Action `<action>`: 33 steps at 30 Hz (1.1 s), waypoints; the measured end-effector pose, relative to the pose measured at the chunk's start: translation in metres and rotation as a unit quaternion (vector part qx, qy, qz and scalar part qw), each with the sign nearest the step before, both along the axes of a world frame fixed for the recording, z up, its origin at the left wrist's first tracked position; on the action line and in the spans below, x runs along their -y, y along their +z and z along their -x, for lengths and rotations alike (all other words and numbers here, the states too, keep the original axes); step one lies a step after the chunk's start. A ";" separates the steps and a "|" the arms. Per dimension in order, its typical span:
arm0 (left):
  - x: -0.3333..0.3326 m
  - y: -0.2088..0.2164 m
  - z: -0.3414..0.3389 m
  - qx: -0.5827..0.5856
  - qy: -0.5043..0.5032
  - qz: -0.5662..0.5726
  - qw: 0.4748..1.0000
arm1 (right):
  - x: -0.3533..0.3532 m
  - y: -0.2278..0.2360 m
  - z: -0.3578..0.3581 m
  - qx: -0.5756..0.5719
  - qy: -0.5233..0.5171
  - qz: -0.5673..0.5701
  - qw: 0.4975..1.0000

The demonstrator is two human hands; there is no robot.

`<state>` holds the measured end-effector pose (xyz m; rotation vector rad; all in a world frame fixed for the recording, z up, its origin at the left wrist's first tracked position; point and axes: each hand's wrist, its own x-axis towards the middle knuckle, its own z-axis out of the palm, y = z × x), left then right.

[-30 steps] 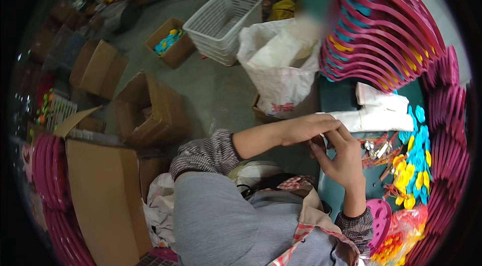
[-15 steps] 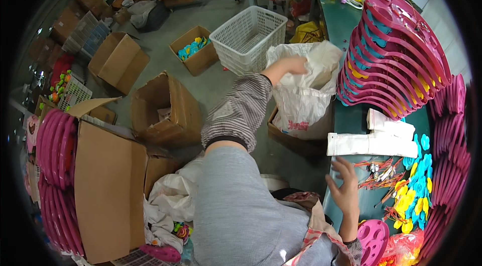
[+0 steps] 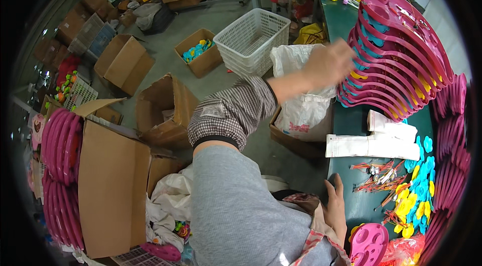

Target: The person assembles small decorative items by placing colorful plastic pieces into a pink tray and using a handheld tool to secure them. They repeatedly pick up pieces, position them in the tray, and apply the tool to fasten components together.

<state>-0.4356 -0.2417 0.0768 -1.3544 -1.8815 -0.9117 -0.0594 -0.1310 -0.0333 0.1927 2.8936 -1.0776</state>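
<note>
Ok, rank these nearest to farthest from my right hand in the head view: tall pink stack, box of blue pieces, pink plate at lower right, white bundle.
From your right hand:
1. Pink plate, beside it, lower right.
2. White bundle, up and to the right.
3. Tall pink stack, beyond the bundle.
4. Box of blue pieces, far upper left.

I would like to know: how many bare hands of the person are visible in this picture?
2. The left hand, motion-blurred, is seen against the white sack; the right hand is at the left edge of the green table. Some fingers may be hidden.
</note>
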 end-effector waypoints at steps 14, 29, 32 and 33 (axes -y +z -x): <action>-0.090 -0.087 -0.270 0.230 -0.536 0.066 0.810 | -0.002 0.112 -0.109 -0.138 -0.294 0.091 0.942; -0.150 -0.083 -0.419 0.264 -0.706 0.180 0.632 | 0.105 0.055 -0.511 -0.506 -0.768 -0.141 0.365; -0.160 -0.080 -0.443 0.136 -0.721 0.256 0.629 | 0.068 0.046 -0.511 -0.406 -0.757 -0.003 0.511; -0.162 -0.083 -0.454 0.139 -0.724 0.254 0.626 | 0.072 0.013 -0.548 -0.314 -0.819 -0.018 0.480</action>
